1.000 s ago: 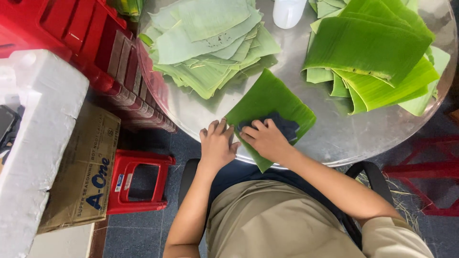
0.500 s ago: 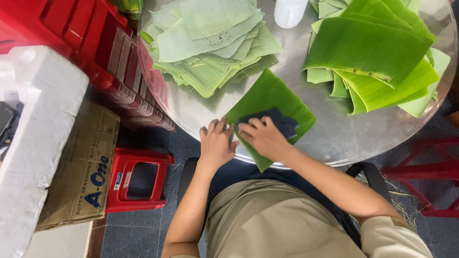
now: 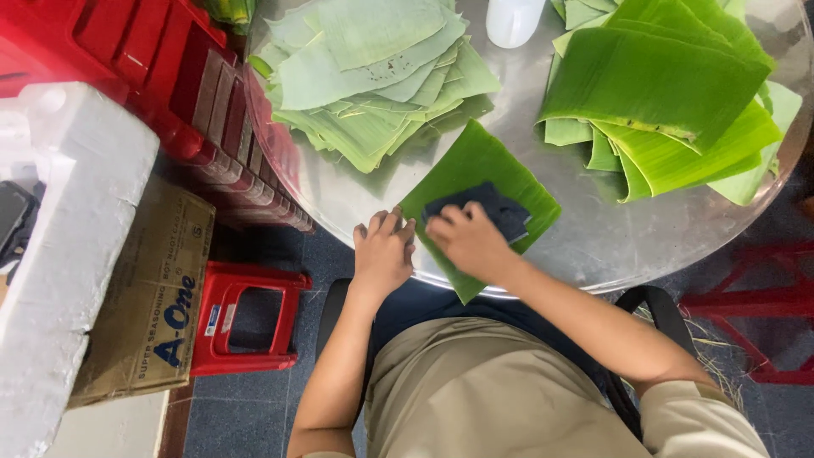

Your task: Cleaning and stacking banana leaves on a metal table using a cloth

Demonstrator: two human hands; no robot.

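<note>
A bright green square of banana leaf [image 3: 483,165] lies at the near edge of a round shiny metal table [image 3: 585,237]. My right hand [image 3: 465,240] presses a dark blue cloth [image 3: 492,206] flat on the leaf, fingers on the cloth. My left hand [image 3: 383,248] lies flat with fingers spread on the leaf's left corner at the table rim, holding it down.
A pile of pale cut leaves [image 3: 373,76] lies at the table's far left, and a heap of bright green leaves [image 3: 661,93] at far right. A white bottle [image 3: 513,19] stands between them. Red crates [image 3: 161,76], a foam box [image 3: 51,254], a cardboard box [image 3: 148,297] and a red stool [image 3: 246,318] crowd the left.
My right hand with the cloth has slid slightly left and toward me across the leaf. My left hand has stayed on the leaf's corner.
</note>
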